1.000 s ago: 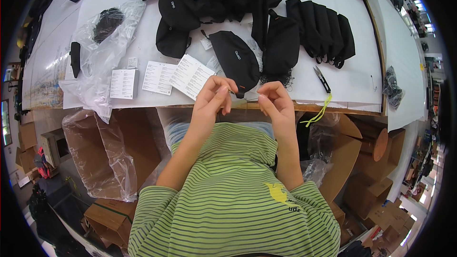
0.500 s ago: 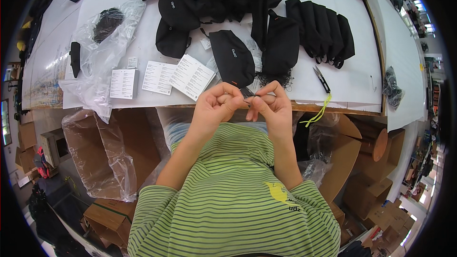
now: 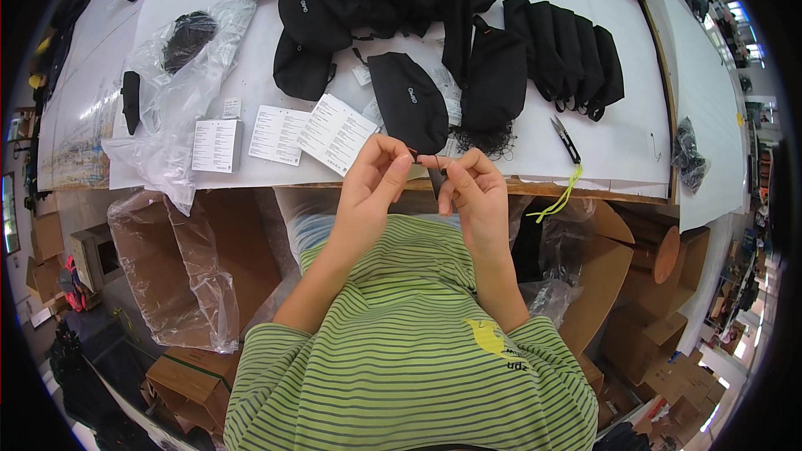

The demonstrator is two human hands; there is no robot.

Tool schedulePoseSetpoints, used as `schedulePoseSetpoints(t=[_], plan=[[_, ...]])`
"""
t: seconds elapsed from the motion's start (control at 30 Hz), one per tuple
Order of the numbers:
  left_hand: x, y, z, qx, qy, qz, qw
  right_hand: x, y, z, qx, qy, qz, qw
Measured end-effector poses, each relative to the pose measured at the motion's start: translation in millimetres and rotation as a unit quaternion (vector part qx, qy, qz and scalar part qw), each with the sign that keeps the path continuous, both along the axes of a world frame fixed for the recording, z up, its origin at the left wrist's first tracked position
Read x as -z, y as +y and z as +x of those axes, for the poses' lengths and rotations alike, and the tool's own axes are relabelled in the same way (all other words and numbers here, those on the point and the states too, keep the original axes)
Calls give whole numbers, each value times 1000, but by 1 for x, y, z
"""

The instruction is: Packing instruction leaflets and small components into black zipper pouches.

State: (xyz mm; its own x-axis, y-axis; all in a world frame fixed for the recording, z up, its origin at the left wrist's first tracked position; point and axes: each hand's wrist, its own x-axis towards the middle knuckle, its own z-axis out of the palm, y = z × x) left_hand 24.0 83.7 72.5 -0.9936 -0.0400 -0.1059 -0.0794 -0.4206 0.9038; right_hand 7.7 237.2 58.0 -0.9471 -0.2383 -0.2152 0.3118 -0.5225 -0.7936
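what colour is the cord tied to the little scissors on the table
Yellow; the cord on the scissors shows in the head view.

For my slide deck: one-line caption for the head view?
Left hand and right hand pinch a small dark strap near a black fabric pouch on the white table.
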Motion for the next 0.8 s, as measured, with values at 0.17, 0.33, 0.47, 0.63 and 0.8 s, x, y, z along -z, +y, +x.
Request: schedulePoseSetpoints(t=[0.17, 0.33, 0.47, 0.63, 0.8], plan=[[-6, -3, 2, 34, -37, -50, 997, -2, -4, 1, -2, 21, 21, 1000], [-8, -3, 4, 30, -42, -85, 995, -4, -7, 2, 1, 38, 34, 999], [-5, 4, 5, 5, -25, -109, 994, -4, -9, 3, 0, 35, 30, 999], [-3, 4, 5, -1, -10, -123, 992, -3, -9, 4, 6, 23, 32, 999], [-3, 3, 7, 3, -6, -157, 988, -6, -8, 4, 9, 21, 50, 999]])
